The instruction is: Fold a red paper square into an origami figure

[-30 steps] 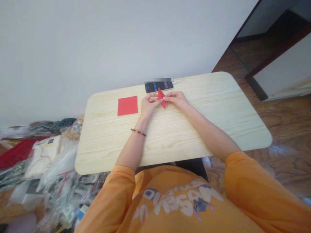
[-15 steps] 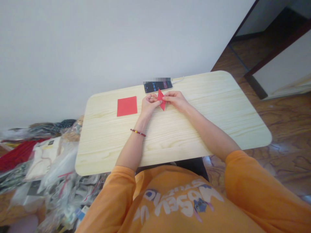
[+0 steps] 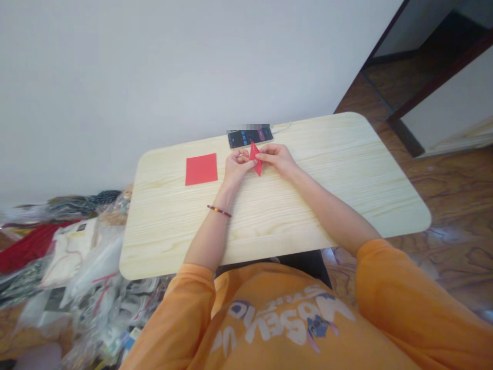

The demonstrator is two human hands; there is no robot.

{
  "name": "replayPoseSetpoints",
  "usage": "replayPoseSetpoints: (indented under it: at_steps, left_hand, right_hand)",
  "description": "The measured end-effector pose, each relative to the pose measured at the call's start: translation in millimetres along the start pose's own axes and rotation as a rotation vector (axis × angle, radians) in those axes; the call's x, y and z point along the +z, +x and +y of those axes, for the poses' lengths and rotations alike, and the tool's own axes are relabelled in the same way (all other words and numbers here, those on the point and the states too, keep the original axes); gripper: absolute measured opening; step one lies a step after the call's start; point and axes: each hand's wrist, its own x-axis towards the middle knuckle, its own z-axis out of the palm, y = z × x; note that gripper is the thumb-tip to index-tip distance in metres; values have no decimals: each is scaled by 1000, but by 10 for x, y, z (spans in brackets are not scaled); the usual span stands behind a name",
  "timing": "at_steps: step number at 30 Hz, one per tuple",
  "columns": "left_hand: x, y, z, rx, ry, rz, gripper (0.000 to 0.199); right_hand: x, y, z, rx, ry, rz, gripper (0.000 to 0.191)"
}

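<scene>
a: ok so what are the two hands up to?

b: both on the folded red paper, a narrow pointy diamond shape. the left hand has it pinched between thumb and fingers on one side, and the right hand grips it near the middle from the other side, fingertips close together.

a: where's that paper sitting?

b: over the far half of the pale wooden table, right between the hands and just in front of the phone. can't tell if its lower tip touches the tabletop tbh.

a: anything else up there?

b: yeah, a flat red square lies to the left of the left hand, a bit apart from it. the phone is lying face up by the wall with its screen lit (some digits on it, too small for me to read) and a white cable runs off its right end.

a: and the person?

b: orange shirt with white lettering, beaded bracelet on the left wrist. on the floor left of the table there's a heap of plastic bags and a red cloth.
</scene>
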Motion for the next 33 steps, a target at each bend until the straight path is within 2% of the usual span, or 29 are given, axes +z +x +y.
replayPoseSetpoints:
  at_steps: [7,14,18,22,33]
  left_hand:
    - [34,-19,34,-41,18,6,35]
    - [17,-6,15,-43,0,30,34]
    - [26,-5,13,-50,8,39,33]
    - [40,-11,23,-60,10,20,31]
    - [-25,42,-12,-84,-29,-6,34]
  right_hand:
    - [7,17,1,3,-3,51,33]
    - [12,9,2,17,17,38,45]
    - [5,13,13,-17,-38,15,40]
    - [18,15,22,-40,-47,28,39]
    - [35,-30,-33,-19,-21,31,49]
